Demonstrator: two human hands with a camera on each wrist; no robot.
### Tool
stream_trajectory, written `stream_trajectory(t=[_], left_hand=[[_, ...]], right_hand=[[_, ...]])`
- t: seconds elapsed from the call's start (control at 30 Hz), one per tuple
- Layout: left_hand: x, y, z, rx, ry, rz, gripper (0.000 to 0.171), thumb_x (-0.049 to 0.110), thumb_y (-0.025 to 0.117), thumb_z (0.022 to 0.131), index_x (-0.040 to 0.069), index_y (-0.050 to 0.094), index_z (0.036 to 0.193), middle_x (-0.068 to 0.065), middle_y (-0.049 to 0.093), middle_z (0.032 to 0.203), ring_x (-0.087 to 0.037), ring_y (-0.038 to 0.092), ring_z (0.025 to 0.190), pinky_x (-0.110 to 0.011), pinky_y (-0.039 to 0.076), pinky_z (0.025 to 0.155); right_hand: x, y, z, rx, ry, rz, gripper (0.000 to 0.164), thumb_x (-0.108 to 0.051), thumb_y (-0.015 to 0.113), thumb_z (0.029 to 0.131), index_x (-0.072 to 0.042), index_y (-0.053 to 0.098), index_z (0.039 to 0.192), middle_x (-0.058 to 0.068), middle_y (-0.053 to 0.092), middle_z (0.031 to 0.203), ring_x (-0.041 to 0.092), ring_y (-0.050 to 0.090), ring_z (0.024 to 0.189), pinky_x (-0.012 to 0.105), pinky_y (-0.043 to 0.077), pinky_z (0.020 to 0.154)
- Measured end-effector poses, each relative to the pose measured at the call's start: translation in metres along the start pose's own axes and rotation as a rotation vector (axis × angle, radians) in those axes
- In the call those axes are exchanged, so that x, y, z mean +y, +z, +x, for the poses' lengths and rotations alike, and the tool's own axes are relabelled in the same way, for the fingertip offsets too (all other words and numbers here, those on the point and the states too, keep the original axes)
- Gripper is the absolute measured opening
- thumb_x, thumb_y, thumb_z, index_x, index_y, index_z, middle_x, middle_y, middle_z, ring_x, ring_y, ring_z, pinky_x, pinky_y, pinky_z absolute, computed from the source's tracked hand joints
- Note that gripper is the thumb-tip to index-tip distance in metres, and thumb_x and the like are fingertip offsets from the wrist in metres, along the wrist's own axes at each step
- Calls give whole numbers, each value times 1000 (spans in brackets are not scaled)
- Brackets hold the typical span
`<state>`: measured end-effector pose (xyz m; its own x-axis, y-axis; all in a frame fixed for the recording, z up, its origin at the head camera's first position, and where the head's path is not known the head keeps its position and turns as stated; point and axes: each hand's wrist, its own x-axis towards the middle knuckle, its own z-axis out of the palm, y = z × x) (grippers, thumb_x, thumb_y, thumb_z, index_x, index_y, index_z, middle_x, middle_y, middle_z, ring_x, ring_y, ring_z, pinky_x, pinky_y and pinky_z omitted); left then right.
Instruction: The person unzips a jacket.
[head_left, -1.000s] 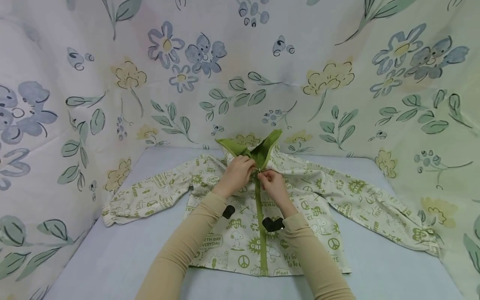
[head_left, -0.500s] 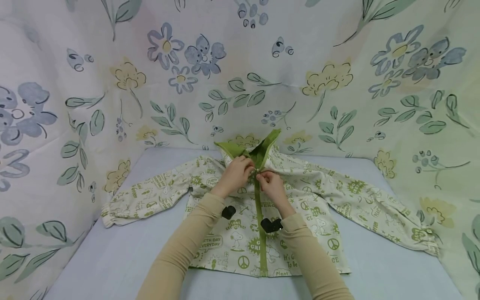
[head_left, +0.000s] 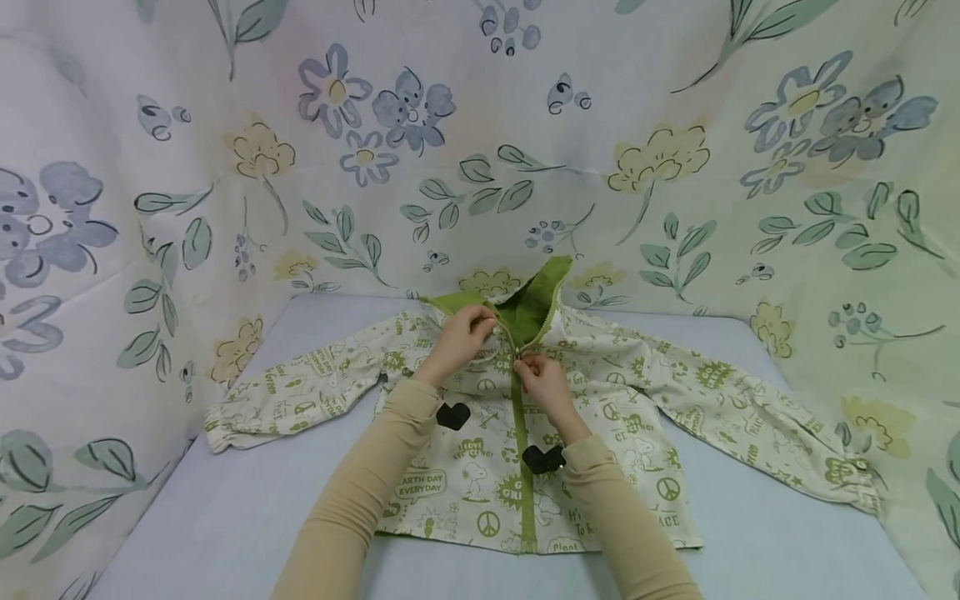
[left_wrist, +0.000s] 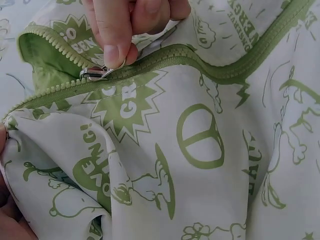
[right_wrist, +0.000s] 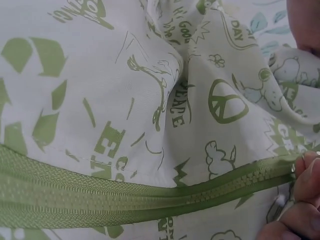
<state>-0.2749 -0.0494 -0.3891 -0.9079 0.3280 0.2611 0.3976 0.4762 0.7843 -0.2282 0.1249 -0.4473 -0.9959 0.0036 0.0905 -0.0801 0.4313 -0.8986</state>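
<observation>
A white jacket (head_left: 472, 450) with green print lies front up, sleeves spread. Its green zipper (left_wrist: 225, 75) is closed below and parted at the collar, where green lining (head_left: 532, 312) shows. My right hand (head_left: 546, 383) pinches the pull of the metal zipper slider (left_wrist: 93, 74) between thumb and finger; in the right wrist view its fingers (right_wrist: 307, 187) sit at the track's end. My left hand (head_left: 461, 333) pinches the jacket's left front edge near the collar, above the slider. Only part of the left hand (left_wrist: 10, 215) shows in the left wrist view.
Under the jacket is a pale table surface (head_left: 225, 517). Floral fabric (head_left: 480, 167) hangs behind and on both sides, close to the cuffs. Black pieces (head_left: 453, 415) sit at both wrists, over the jacket front.
My left hand has moved up and left, away from the slider, spreading the collar wider. The right hand and slider have shifted slightly down, and the opening is a little longer.
</observation>
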Motion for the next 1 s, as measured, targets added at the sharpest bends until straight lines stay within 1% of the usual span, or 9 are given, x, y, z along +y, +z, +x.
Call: stream_trajectory(t=[0.17, 0.27, 0.37, 0.43, 0.53, 0.63, 0.8, 1.0], left_hand=[[-3, 0, 0, -1, -32, -23, 21, 25, 47, 99, 12, 60, 109, -3, 54, 89, -18, 51, 71, -34, 43, 62], [-5, -1, 0, -10, -65, -73, 25, 27, 47, 99, 10, 60, 113, -5, 53, 89, -20, 50, 69, -35, 43, 61], [-6, -2, 0, -9, -99, -122, 25, 27, 47, 99, 11, 59, 113, -6, 53, 88, -21, 49, 67, -35, 42, 60], [-6, -2, 0, -5, -111, -139, 25, 28, 47, 99, 12, 59, 113, -7, 54, 87, -21, 48, 66, -35, 42, 61], [-7, -3, 0, 8, -121, -145, 22, 28, 47, 99, 15, 59, 112, -6, 54, 86, -21, 48, 64, -35, 42, 60], [-6, -3, 1, 24, -124, -140, 21, 28, 47, 99, 15, 60, 110, -6, 54, 86, -21, 48, 64, -35, 42, 59], [-5, -3, 2, 53, -130, -138, 20, 26, 49, 98, 14, 60, 108, -5, 55, 87, -20, 48, 64, -34, 42, 59], [-4, -3, 1, 77, -144, -140, 20, 28, 48, 99, 14, 60, 107, -4, 55, 86, -20, 47, 62, -34, 42, 57]], right_hand=[[0, 0, -1, -1, -5, 3, 24, -23, 55, 95, -2, 66, 91, 10, 52, 55, 13, 33, 38, 29, 29, 40], [1, -1, -1, -9, -9, 7, 23, -23, 56, 95, -2, 65, 91, 9, 51, 53, 14, 33, 39, 29, 30, 41], [3, -1, -2, -17, -16, 4, 22, -22, 56, 95, -2, 65, 90, 11, 51, 53, 14, 34, 40, 29, 30, 42], [4, -1, -3, -19, -20, -3, 22, -22, 57, 95, -2, 65, 88, 13, 52, 54, 14, 35, 40, 29, 30, 42], [6, -2, -5, -19, -19, -14, 22, -21, 57, 94, -2, 66, 88, 14, 53, 55, 14, 36, 41, 29, 30, 41], [6, -2, -7, -16, -11, -15, 21, -21, 58, 94, -2, 66, 91, 12, 54, 55, 15, 39, 42, 28, 31, 41], [9, 0, -10, -7, -7, -14, 21, -19, 59, 93, 1, 66, 93, 13, 55, 56, 18, 43, 44, 29, 33, 42], [14, 1, -12, -2, -9, -19, 20, -18, 60, 92, 1, 66, 91, 7, 54, 55, 20, 48, 47, 29, 34, 43]])
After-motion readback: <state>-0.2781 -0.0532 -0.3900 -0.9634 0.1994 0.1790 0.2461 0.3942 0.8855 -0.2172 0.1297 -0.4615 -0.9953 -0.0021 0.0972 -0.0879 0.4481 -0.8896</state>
